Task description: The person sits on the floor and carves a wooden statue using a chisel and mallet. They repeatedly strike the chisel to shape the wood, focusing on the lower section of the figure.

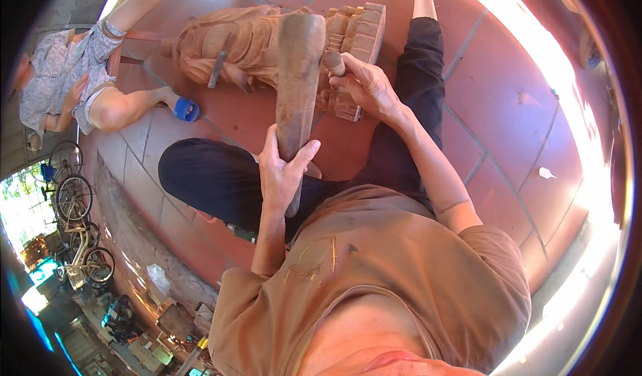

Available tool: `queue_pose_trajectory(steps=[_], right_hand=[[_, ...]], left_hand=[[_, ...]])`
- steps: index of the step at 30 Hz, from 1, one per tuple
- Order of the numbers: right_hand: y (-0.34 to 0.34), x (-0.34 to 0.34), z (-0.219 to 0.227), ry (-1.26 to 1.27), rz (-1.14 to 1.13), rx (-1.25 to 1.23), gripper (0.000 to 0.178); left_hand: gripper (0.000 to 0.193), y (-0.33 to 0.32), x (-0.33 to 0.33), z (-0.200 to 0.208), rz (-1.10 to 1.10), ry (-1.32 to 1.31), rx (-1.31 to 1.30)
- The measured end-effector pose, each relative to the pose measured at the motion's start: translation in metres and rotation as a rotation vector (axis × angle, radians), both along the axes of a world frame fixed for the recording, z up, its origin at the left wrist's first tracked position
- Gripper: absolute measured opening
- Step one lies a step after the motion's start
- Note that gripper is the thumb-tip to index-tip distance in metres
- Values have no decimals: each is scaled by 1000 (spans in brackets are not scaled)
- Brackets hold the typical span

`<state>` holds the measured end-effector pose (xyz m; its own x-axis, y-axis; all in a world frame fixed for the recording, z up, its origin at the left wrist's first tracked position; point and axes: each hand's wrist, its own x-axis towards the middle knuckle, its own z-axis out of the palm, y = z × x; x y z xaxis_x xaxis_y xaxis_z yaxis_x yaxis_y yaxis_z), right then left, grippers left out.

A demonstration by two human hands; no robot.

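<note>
My left hand (279,175) is wrapped round the lower part of a wooden mallet (299,75), whose broad, worn head points up and away from me. Just right of that head, my right hand (372,90) closes on a chisel with a round wooden handle (333,62); its blade is hidden. Beyond both hands a carved wooden statue (257,35) lies on its side on the floor, with its stepped base (364,32) to the right. The mallet covers part of the carving. Across the statue rests another chisel (219,66).
At the left sits another person (67,75) in a patterned outfit and a blue sandal (186,109), near the statue's narrow end. My legs spread over the red tiled floor (495,102). A small white bottle (546,173) lies at right. Bicycles (75,199) and clutter stand at far left.
</note>
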<state>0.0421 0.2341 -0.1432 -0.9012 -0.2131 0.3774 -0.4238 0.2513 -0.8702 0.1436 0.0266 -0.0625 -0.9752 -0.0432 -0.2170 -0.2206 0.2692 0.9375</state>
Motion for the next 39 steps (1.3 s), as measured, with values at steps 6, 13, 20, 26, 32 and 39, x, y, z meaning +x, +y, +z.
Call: queue_pose_trajectory(steps=[6, 13, 20, 26, 32, 39], right_hand=[[-7, 2, 0, 16, -52, 67, 28], [-12, 6, -1, 86, -59, 58, 28], [-10, 2, 1, 95, -44, 55, 29], [-12, 2, -8, 122, -34, 66, 30], [10, -11, -24, -135, -127, -250, 20], [23, -9, -18, -221, -81, -295, 23]], left_hand=[[45, -3, 13, 12, 97, 438, 91], [38, -17, 15, 27, -144, -46, -74], [51, -22, 27, 31, 5, 488, 159], [42, -13, 14, 28, -145, 65, -301], [34, -19, 18, 19, -26, -7, 85], [50, -16, 11, 20, 8, 67, 204]])
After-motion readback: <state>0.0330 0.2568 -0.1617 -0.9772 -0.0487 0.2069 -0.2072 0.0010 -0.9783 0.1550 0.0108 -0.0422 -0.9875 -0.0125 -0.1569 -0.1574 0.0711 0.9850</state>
